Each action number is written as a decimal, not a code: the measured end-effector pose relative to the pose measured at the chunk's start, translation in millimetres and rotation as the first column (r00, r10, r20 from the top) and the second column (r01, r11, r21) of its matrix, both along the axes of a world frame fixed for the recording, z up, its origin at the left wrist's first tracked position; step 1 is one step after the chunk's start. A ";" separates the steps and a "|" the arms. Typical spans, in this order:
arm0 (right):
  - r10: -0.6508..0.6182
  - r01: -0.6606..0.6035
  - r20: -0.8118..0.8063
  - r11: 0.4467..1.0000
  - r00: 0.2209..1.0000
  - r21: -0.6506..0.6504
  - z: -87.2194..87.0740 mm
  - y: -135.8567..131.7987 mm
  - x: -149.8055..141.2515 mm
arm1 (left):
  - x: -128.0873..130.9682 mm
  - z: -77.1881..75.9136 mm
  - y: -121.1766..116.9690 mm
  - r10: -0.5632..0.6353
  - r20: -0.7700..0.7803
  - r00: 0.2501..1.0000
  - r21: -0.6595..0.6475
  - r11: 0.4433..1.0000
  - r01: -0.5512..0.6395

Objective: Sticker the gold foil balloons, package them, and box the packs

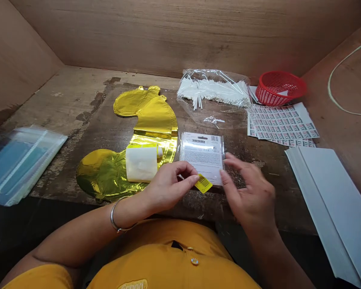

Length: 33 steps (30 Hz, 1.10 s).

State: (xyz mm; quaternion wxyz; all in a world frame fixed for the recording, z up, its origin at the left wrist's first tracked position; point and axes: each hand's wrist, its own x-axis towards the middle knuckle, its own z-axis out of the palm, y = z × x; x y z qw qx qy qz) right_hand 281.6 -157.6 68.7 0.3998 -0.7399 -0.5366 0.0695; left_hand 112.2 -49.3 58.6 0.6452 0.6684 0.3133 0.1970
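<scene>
My left hand (171, 184) pinches a yellow barcode sticker (204, 184) between thumb and forefinger, over the lower edge of a flat clear-wrapped package (203, 154). Small print and a hang hole show on the package's white face. On its right side my right hand (251, 190) is open, thumb and fingers apart, with the fingertips by the package's edge. A roll of labels (141, 164), with pale backing outward and some yellow at its top, lies on a gold foil balloon (156, 120) left of my hands. The balloon is flat and curved.
A clear bag of white sticks (216, 92) lies at the back, beside a red basket (281, 88). Printed sticker sheets (282, 124) are in front of the basket. White card sheets (331, 192) lie at right, clear plastic sleeves (24, 160) at left. Wooden walls (180, 36) enclose the table.
</scene>
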 end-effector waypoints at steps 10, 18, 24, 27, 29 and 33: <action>0.079 -0.094 -0.306 0.995 0.949 -0.035 -15.5 -2.7 -11.3 | 7.7 -14.6 -17.5 0.255 0.101 0.962 -0.577 0.803 -0.152; 0.117 -0.135 -0.200 0.988 0.973 -0.079 -13.6 -7.8 -16.1 | -6.8 -18.9 -24.7 0.192 -0.036 0.981 0.374 0.913 -0.164; 0.098 -0.097 0.006 0.990 0.995 -0.104 -16.1 18.7 1.2 | 13.0 -14.9 -3.7 0.275 -0.120 0.954 0.701 0.704 -0.115; 0.075 -0.066 0.055 0.985 0.996 -0.160 -20.6 33.1 10.5 | 25.7 -16.5 7.5 0.314 -0.193 0.930 0.709 0.699 -0.089; 0.070 -0.057 0.062 0.980 0.996 -0.191 -24.4 37.7 13.1 | 30.1 -19.0 11.1 0.321 -0.238 0.917 0.702 0.709 -0.066; 0.074 -0.056 0.074 0.975 0.995 -0.214 -31.2 38.0 12.0 | 31.3 -23.8 11.2 0.320 -0.289 0.902 0.686 0.726 -0.038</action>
